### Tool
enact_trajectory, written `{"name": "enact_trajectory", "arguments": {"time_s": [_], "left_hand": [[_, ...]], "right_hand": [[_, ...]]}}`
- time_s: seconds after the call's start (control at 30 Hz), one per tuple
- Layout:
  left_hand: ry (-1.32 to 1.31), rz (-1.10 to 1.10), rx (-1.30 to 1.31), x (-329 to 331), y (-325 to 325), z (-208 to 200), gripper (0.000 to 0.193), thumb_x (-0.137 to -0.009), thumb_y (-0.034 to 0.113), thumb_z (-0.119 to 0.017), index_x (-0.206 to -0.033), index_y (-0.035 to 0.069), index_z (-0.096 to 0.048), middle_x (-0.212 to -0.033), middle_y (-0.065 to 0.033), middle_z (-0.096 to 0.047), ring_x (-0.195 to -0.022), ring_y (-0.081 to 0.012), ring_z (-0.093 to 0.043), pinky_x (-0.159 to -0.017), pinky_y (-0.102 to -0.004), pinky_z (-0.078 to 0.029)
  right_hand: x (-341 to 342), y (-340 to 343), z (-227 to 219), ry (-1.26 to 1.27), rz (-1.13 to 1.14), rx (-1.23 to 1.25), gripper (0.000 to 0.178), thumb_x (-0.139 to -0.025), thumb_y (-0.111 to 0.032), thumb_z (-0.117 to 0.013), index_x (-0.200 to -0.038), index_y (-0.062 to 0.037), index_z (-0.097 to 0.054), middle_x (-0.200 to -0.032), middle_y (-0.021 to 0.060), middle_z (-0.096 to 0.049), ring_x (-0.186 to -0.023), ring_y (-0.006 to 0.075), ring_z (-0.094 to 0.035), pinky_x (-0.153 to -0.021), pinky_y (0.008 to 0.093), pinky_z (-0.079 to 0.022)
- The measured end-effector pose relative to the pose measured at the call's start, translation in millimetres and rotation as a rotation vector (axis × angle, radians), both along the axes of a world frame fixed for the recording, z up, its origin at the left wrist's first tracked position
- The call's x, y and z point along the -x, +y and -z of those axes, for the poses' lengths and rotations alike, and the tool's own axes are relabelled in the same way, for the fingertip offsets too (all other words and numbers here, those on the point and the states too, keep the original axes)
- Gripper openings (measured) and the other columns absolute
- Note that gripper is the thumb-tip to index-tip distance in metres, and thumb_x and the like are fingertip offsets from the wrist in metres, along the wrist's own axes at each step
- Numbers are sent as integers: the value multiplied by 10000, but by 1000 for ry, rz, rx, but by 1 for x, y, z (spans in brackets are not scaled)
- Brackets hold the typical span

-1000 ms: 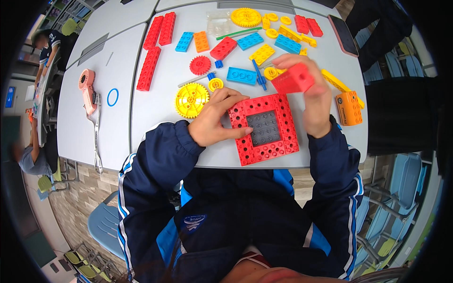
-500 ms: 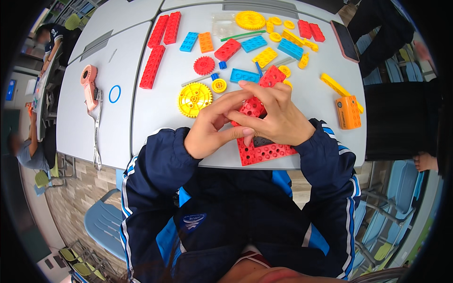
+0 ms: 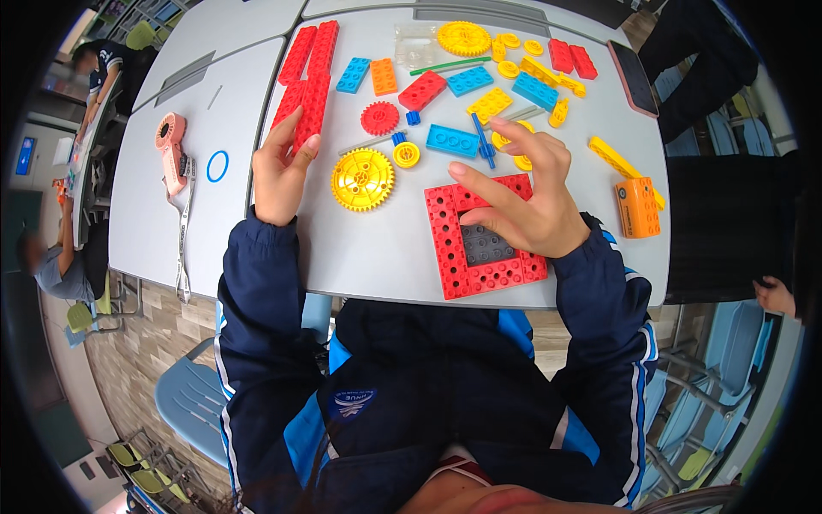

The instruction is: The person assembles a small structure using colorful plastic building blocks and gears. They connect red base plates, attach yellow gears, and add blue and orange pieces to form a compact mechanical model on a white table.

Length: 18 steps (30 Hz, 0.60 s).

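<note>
At the left of the table my left hand (image 3: 282,176) has its thumb and fingers closed on the near end of a long red studded brick (image 3: 314,107). That brick lies beside another red brick (image 3: 289,96), which it partly covers from view. My right hand (image 3: 539,201) hovers over a square red brick frame (image 3: 443,244), fingers curved and apart, nothing between them. A dark grey studded piece (image 3: 488,248) fills the middle of the frame. Part of the frame's right side is hidden under that hand. Just beyond it lie a blue axle piece (image 3: 482,141) and a blue brick (image 3: 452,140).
Yellow gears (image 3: 363,180), a red gear (image 3: 379,118) and several coloured bricks spread across the far table. A phone (image 3: 633,77) and an orange box-shaped brick (image 3: 638,208) are at the right. A pink handheld fan (image 3: 172,154) and a blue ring (image 3: 218,166) lie left.
My hands were together over the red frame with a long red brick; they have parted. The left hand has carried a red brick left to the other red bricks. The right hand has opened.
</note>
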<state>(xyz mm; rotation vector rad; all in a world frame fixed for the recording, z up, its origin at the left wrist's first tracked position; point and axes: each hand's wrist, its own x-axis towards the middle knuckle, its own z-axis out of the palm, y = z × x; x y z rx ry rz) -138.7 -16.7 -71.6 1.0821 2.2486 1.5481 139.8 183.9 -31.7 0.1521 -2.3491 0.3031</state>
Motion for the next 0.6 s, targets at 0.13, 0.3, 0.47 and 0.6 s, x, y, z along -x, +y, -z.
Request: {"name": "enact_trajectory", "arguments": {"time_s": [0.13,0.3,0.47,0.6], "left_hand": [[223,-32,35,8,-2,19,474,-918,112,-711,-1353,-22,-581,-1314,-227,-627,-1204,-285,-613,-1003,-343,-476],[446,-57,153,2,3,16,482,-936,139,-683,-1380,0,-559,-1325,-243,-607,-1230,-367,-582,-1033,-368,-455],[548,-105,273,4,1,18,480,-951,174,-662,-1394,23,-553,-1307,-234,-614,-1296,-357,-511,-1116,-431,-342],[691,-150,503,-5,3,0,463,-957,217,-659,-1378,44,-577,-1274,-213,-633,-1339,-329,-458,-1152,-465,-232]], "right_hand": [[1,0,0,5,-10,9,617,-731,-291,-861,-1313,-260,-657,-1448,155,-448,-1156,271,-447,-934,395,-354],[0,1,0,11,-19,24,625,-728,-256,-872,-1313,-252,-654,-1449,155,-442,-1150,276,-452,-930,393,-369],[0,0,1,16,-30,2,621,-743,-198,-871,-1321,-244,-649,-1449,151,-439,-1146,277,-446,-927,380,-382],[-1,0,3,19,-29,-1,621,-749,-184,-871,-1325,-241,-646,-1455,147,-432,-1146,274,-436,-927,373,-384]]}}
